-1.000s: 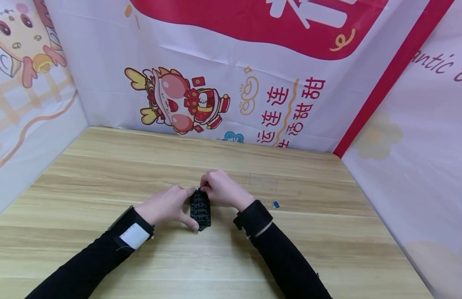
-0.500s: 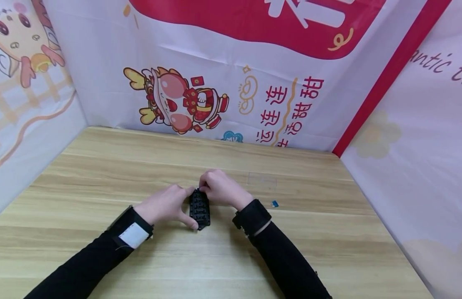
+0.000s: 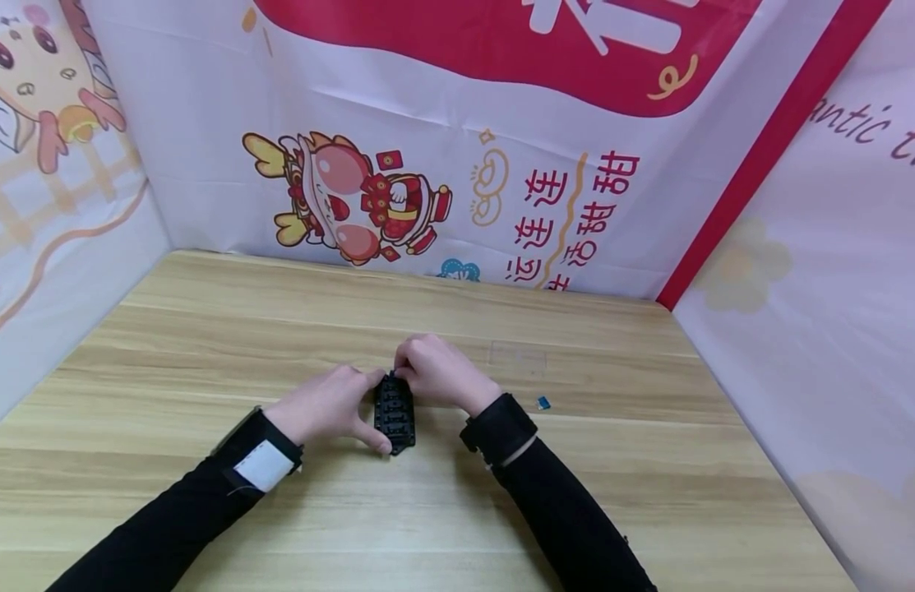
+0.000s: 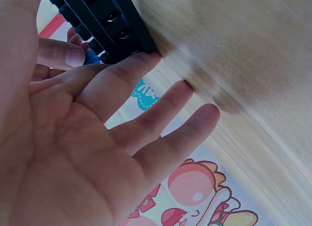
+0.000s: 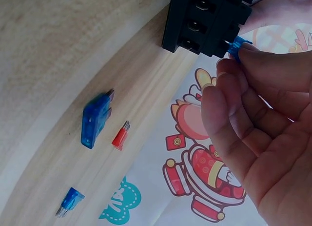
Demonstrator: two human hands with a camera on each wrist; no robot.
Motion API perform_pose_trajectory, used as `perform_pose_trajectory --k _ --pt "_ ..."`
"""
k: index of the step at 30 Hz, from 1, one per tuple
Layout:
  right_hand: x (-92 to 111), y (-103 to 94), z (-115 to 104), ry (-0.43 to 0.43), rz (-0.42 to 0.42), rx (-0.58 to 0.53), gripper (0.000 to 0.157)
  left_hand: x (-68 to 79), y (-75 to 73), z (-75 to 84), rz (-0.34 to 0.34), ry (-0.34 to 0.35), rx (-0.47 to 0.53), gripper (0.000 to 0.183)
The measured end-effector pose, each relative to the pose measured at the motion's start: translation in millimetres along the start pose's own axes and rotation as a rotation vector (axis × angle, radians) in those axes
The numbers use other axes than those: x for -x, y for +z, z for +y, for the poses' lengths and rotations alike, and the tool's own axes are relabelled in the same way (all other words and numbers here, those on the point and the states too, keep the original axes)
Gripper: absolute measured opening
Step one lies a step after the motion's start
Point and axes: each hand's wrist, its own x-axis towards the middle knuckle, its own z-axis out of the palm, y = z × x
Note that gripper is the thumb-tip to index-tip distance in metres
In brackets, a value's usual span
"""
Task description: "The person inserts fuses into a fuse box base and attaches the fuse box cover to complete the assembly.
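A black fuse block (image 3: 394, 415) with a row of slots lies on the wooden table. My left hand (image 3: 331, 404) grips it between the thumb at its near end and the index finger at its far end. In the left wrist view, the other fingers (image 4: 168, 138) spread out away from the block. My right hand (image 3: 441, 374) pinches a small blue blade fuse (image 5: 238, 46) between thumb and fingertips. That fuse sits right at the block's far-end slot, partly covered by the thumb.
Loose on the table in the right wrist view are a larger blue blade fuse (image 5: 95, 119), a small red fuse (image 5: 121, 135) and another small blue fuse (image 5: 70, 201). A thin clear rectangle (image 3: 518, 355) lies right of my right hand. Printed cloth (image 3: 398, 90) walls the table's back.
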Motion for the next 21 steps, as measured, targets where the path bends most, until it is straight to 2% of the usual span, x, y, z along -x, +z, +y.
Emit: perform_pose_trajectory --k 7,21 --pt "-1.0 1.0 -0.1 0.003 -0.002 -0.012 0.008 0.2 -0.7 -0.5 -0.005 -0.005 0.005 0.098" --pt "-0.4 3.1 -1.2 -0.002 0.002 0.068 0.007 0.9 -0.8 -0.2 -0.01 -0.009 0.005 0.099"
